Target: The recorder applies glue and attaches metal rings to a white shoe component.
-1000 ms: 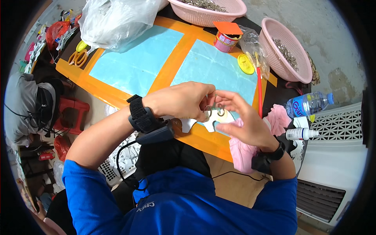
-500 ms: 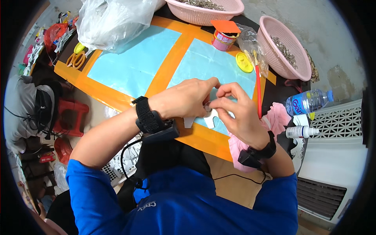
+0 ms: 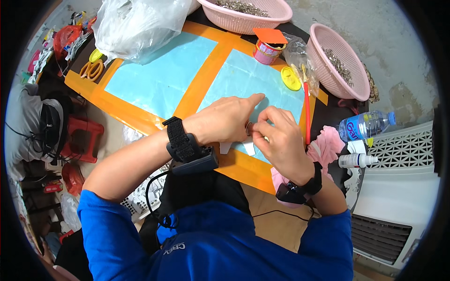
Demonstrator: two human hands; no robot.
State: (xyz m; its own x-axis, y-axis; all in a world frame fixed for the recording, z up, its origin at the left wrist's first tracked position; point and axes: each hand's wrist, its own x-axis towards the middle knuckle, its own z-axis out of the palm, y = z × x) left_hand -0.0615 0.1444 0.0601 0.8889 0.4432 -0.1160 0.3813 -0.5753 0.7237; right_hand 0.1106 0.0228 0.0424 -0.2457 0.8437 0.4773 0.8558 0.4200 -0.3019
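Observation:
Over the near edge of the blue sheet, my left hand [image 3: 224,118] has its index finger stretched out and its other fingers curled round a flat white notched piece [image 3: 248,148]. Two pale ends of that piece stick out below the hand; the rest is covered. A small shiny metal bit [image 3: 247,125] shows at the left fingertips. Right beside it, my right hand [image 3: 280,138] is closed in a pinch, its fingertips meeting the left ones. What lies inside that pinch is too small and hidden to make out.
Orange tape [image 3: 197,86] borders the blue sheet [image 3: 150,79]. Behind stand a white plastic bag [image 3: 140,30], two pink baskets [image 3: 323,61] of metal pieces and a tin [image 3: 267,52]. To the right lie a red-handled brush [image 3: 307,112], pink cloth [image 3: 326,143], water bottle [image 3: 365,125] and white bottle [image 3: 356,160].
My right hand has shifted slightly left and its fingers have drawn closer together against my left fingertips. The white piece shows less between the hands. The view has moved slightly.

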